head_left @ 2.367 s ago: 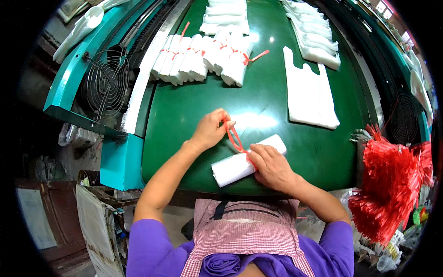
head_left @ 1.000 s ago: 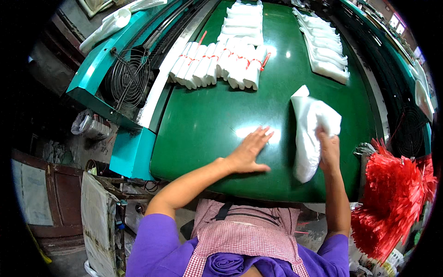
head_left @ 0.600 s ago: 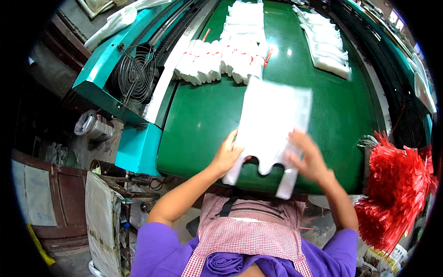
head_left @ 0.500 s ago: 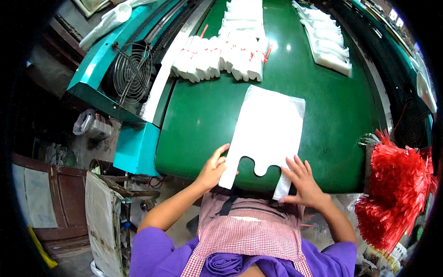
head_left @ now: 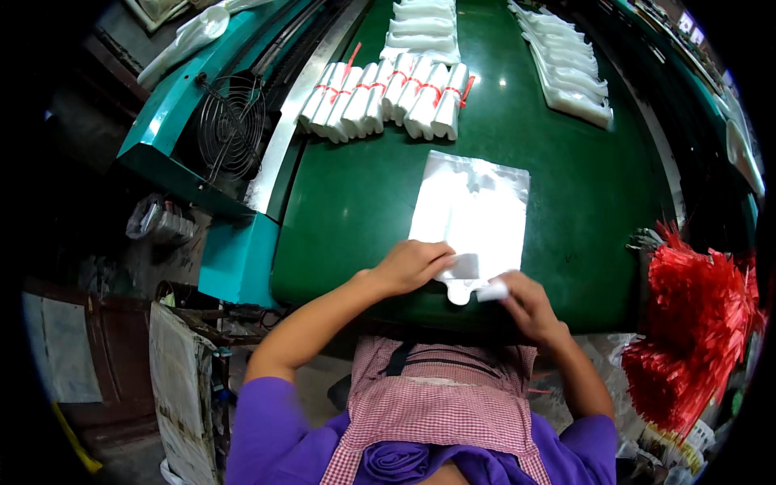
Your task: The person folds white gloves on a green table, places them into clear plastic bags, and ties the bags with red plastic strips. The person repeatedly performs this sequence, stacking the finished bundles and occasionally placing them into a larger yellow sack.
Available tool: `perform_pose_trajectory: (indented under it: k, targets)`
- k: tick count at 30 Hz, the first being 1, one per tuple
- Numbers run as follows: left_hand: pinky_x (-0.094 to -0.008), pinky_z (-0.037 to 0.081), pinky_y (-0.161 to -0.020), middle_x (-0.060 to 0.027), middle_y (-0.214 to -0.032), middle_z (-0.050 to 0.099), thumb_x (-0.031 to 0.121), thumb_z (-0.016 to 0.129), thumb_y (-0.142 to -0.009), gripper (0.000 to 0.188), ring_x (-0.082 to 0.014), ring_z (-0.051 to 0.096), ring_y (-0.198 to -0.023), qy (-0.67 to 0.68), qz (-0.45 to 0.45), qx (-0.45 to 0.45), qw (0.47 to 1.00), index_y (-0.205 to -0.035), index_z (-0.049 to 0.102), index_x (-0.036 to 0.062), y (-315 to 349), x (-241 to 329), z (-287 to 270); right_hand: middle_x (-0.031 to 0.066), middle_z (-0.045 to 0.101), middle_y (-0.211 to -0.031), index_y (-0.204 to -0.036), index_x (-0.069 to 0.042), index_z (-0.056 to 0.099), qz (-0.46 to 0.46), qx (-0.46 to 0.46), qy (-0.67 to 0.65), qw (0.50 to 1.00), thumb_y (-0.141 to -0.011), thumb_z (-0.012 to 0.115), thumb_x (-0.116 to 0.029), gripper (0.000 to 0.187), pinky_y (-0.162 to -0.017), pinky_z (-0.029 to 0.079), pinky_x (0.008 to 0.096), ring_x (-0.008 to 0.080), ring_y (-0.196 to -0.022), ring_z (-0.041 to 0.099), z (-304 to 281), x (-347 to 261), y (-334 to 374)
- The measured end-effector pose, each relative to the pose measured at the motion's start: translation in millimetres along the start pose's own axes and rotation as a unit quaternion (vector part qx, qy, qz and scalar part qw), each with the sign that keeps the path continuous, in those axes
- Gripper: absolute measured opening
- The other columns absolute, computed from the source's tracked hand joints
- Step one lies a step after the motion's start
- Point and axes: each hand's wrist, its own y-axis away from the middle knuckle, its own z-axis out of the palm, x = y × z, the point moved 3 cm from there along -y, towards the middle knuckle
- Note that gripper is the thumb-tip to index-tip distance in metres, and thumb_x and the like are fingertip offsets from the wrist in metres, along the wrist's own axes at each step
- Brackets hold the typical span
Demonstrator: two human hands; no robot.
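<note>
A flat white plastic T-shirt bag, or a thin stack of them, [head_left: 473,202] lies on the green table [head_left: 339,218] with its handle end toward me. My left hand [head_left: 414,265] is closed on the left handle, which is folded inward over the bag. My right hand [head_left: 527,305] pinches the right handle, its pale end slightly blurred and bent inward. The rounded middle tab [head_left: 459,294] shows between my hands. Fingers partly hide both handles.
Rolled white bundles tied with red strips [head_left: 388,99] lie beyond the bag. Behind them are stacked white bags [head_left: 422,32]; more [head_left: 566,69] line the far right. A red bunch of strips [head_left: 693,331] hangs at the right edge. A wire fan guard [head_left: 233,129] stands left.
My left hand has moved right and inward, folding the left handle over the bag. My right hand has closed on the right handle and lifted it inward.
</note>
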Motion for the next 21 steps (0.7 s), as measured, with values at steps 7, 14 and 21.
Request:
perform_pose_trajectory:
  k: [7,14,21]
  targets:
    - [-0.0380,0.052,-0.068,-0.0091,-0.106,0.062,0.012,0.062,-0.079,0.028,-0.0270,0.062,-0.093,-0.244,0.101,0.087,0.961,-0.106,0.058,0.0081,5,-8,22,0.0130,0.064,-0.095,-0.104,-0.006,0.063,0.127,-0.030,0.190,0.973,-0.086,0.062,-0.021,0.023,-0.061,0.050,0.0371,0.0299,-0.073,0.063,31,10,-41]
    - [-0.0371,0.051,-0.082,-0.0135,-0.115,0.061,0.008,0.061,-0.079,0.029,-0.0299,0.062,-0.100,-0.178,0.227,0.063,0.956,-0.108,0.063,0.0066,30,17,40,0.0173,0.034,-0.145,-0.132,-0.002,0.046,0.007,-0.027,0.365,0.930,-0.086,0.054,-0.017,0.049,-0.110,0.022,0.0486,0.0341,-0.136,0.030,37,23,-34]
    - [-0.0407,0.049,-0.073,-0.0138,-0.096,0.064,0.025,0.065,-0.082,0.024,-0.0314,0.061,-0.087,-0.095,0.004,0.011,0.995,-0.097,0.064,0.0066,-43,-18,16,0.0231,0.034,-0.143,-0.134,0.002,0.040,0.015,-0.013,0.236,0.972,-0.087,0.060,-0.032,0.061,-0.109,0.026,0.0487,0.0364,-0.137,0.027,20,9,-50]
